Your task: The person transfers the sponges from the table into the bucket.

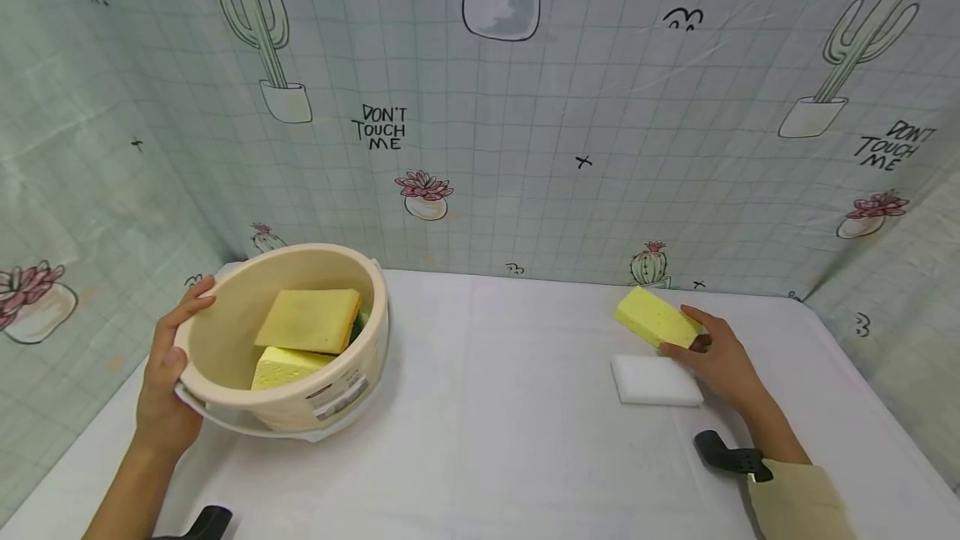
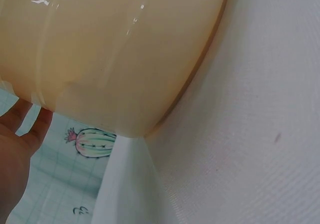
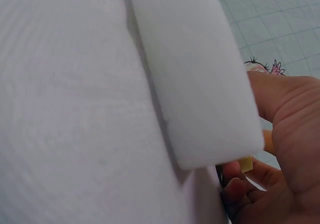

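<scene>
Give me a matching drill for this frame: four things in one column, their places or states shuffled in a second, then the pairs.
Column 1
1. beige tub
2. white sponge
3. yellow sponge
4. two sponges

Column 2
A. lies flat on the white table, just in front of the right hand
B. gripped by the right hand, lifted at one end
C. inside the tub
D. held tilted at its rim by the left hand

Pairs: 1-D, 2-A, 3-B, 4-C
</scene>
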A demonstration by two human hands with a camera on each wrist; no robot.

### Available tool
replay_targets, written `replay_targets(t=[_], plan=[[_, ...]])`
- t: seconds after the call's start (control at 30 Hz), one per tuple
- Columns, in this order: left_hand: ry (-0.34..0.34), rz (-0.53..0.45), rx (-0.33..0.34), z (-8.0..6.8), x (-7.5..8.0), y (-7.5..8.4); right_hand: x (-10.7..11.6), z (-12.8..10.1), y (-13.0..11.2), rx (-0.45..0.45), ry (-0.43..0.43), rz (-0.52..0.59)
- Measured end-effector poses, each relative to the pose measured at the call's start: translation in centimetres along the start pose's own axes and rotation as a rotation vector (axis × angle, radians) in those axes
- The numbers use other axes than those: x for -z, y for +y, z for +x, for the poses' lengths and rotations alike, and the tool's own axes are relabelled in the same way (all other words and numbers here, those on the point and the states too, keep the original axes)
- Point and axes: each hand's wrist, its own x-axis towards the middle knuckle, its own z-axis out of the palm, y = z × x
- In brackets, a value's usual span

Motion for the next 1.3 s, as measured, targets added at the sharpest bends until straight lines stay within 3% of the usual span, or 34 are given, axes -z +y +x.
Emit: replay_targets(t=[0.37, 0.9, 1.3], plan=[[0.015, 0.018, 0.017, -0.1, 0.0, 0.2, -0.3, 0.1, 0.3, 0.015, 0.014, -0.015], [0.007, 0.056, 0.013, -0.1, 0.0, 0.1, 0.2, -0.1, 0.0, -0.031, 0.057, 0.013], [-0.002, 0.041, 0.006, -0.1, 0.0, 0.0, 1.0, -0.4, -2.0, 0.05, 0.07, 0.04]])
